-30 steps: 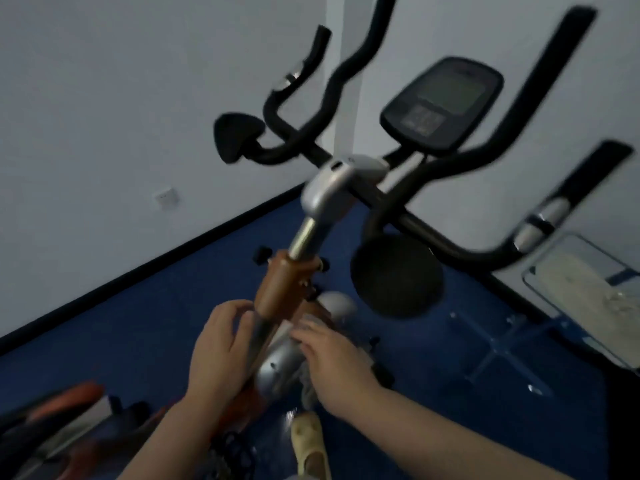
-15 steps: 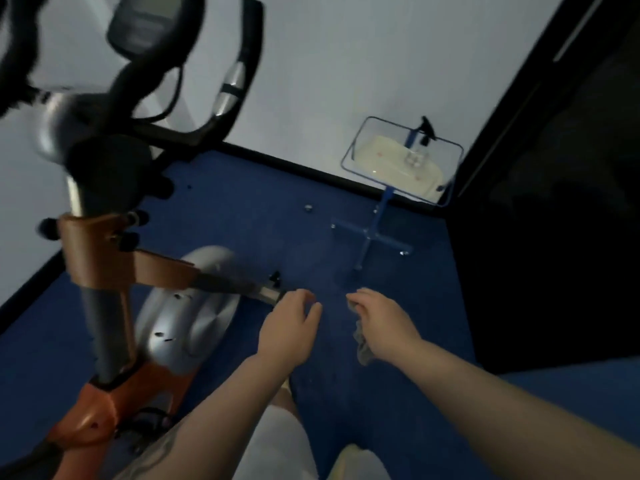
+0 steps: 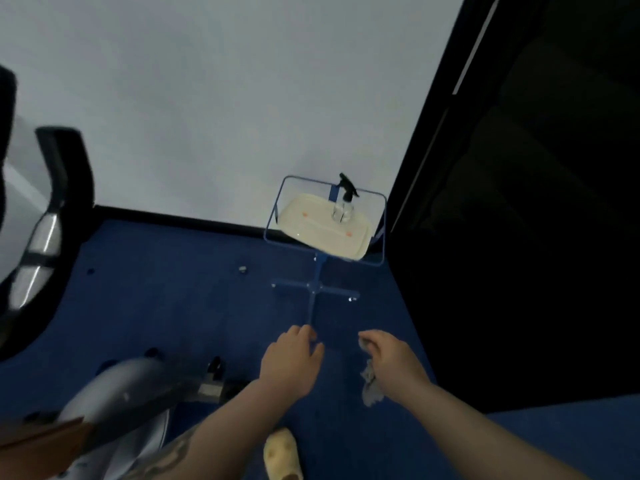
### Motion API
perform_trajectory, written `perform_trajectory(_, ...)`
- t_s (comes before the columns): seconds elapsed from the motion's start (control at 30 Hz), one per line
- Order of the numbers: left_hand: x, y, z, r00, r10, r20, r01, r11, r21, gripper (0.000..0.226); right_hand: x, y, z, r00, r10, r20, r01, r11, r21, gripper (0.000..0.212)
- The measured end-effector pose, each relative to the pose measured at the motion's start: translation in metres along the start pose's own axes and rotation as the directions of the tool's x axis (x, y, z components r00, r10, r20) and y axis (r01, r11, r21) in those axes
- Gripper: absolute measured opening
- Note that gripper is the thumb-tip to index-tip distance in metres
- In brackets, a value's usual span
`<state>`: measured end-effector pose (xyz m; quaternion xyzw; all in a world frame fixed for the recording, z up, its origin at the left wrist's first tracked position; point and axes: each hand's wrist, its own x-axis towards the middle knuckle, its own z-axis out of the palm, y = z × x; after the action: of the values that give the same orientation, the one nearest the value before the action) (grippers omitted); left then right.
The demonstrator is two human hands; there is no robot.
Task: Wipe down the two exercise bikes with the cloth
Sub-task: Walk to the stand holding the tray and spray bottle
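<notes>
The grey cloth (image 3: 370, 384) is pinched in the right hand (image 3: 393, 358), its crumpled tail hanging loose below the fingers and touching nothing. The left hand (image 3: 292, 363) is held empty beside it, fingers loosely curled and together, above the blue floor (image 3: 156, 299). Both hands are clear of the exercise bike (image 3: 114, 407), whose silver housing and orange frame lie at the lower left edge of the view, with a black handlebar (image 3: 52, 216) at the far left edge. A spray bottle (image 3: 344, 202) is seen standing near the back right corner of a cream tray (image 3: 311, 233) on a blue stand, against the wall.

The step in hand is judged to be a move toward the tray, probably for spray. To do it well, the cloth should be gathered into a firmer pad first, so that no tail drags or catches. The bottle should be taken with the free left hand, and the cloth dampened lightly rather than soaked. A second bike is not in view.
</notes>
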<state>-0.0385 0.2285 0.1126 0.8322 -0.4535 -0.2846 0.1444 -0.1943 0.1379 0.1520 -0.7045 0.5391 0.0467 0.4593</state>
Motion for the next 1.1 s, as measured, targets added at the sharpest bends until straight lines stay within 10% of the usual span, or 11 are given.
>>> perform_trajectory(0.37,0.122,0.002,-0.076,0.997,-0.055,-0.053,0.051,0.996,-0.070,0.032,0.137,-0.071,-0.043,0.980,-0.123,-0.158,0.121,0.992,-0.026,0.030)
perform_trajectory(0.77,0.242,0.002,-0.081,0.947,-0.315,-0.070,0.296,0.934,-0.198,0.031,0.337,-0.128,-0.077,0.993,-0.054,0.107,0.083,0.953,-0.293,0.059)
perform_trajectory(0.93,0.304,0.027,-0.084,0.954,-0.289,-0.080,0.263,0.936,-0.233,0.032,0.393,-0.123,-0.072,0.983,-0.167,0.073,0.182,0.877,-0.445,0.013)
perform_trajectory(1.1,0.316,0.023,-0.084,0.946,-0.317,-0.067,0.294,0.927,-0.235,0.034,0.404,-0.118,-0.066,0.970,-0.028,0.242,0.151,0.848,-0.508,0.040)
